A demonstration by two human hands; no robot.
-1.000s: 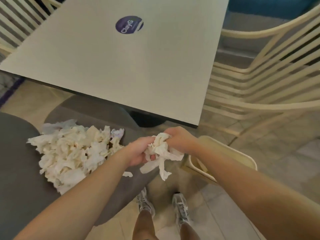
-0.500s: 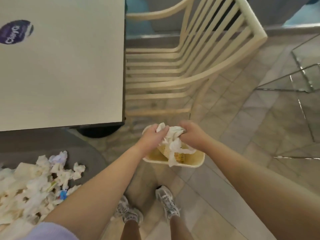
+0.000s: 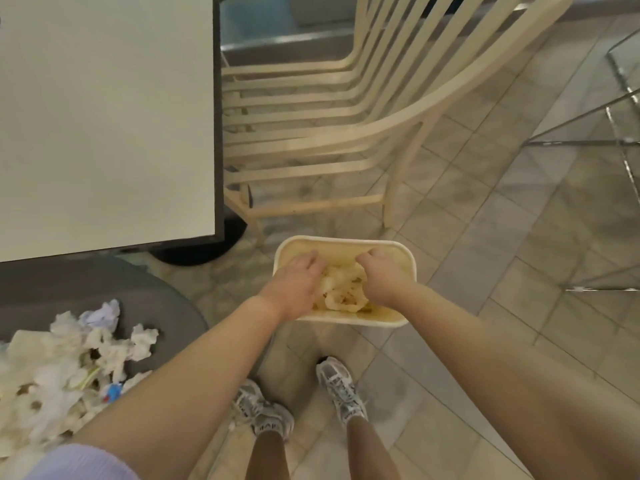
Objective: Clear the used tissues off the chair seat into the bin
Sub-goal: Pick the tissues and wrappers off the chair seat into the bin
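Your left hand [image 3: 294, 289] and right hand [image 3: 384, 282] hang slack-fingered, holding nothing, over the cream rectangular plastic bin [image 3: 398, 322]; scoop the light, soft crumpled white tissues [image 3: 62, 368] from underneath.

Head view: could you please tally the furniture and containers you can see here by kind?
Tables: 1
Slatted cream chairs: 1
Grey chair seats with tissues: 1
Bins: 1
Total: 4
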